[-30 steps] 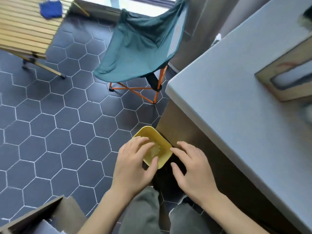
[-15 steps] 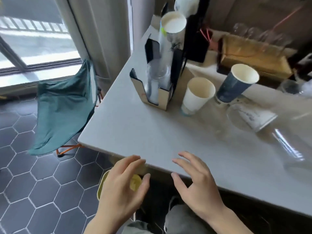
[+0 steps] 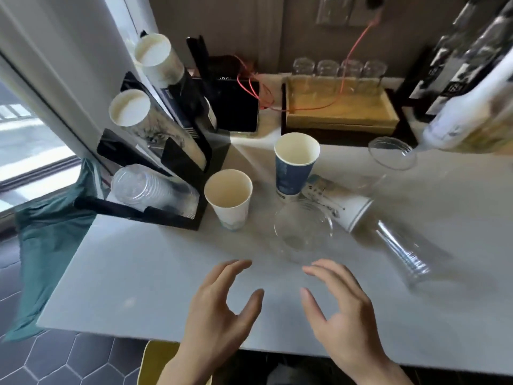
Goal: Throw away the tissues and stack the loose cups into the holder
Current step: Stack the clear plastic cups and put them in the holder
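Note:
Both hands hover empty over the white counter [image 3: 138, 273], fingers spread: my left hand [image 3: 219, 309] and my right hand [image 3: 341, 315]. Just beyond them stands a clear plastic cup [image 3: 302, 232]. A white paper cup [image 3: 229, 198] and a blue paper cup [image 3: 294, 165] stand upright. Behind the clear cup, a white printed cup [image 3: 337, 204] lies on its side; another clear cup [image 3: 402, 254] lies at the right. The black cup holder [image 3: 166, 173] at the left holds stacks of paper cups [image 3: 154, 62] and clear cups [image 3: 150, 190]. The yellow bin [image 3: 158, 362] peeks out below the counter edge.
A clear lid or cup [image 3: 392, 152] lies at the back right near a white bottle [image 3: 472, 112]. A wooden tray [image 3: 338, 112] with glasses, a black device [image 3: 236, 107] and a red cable sit at the back. A teal folding chair [image 3: 50, 240] stands left of the counter.
The view rose from the yellow bin on the floor to the counter. Both hands left the bin and now hover open over the counter near the cups.

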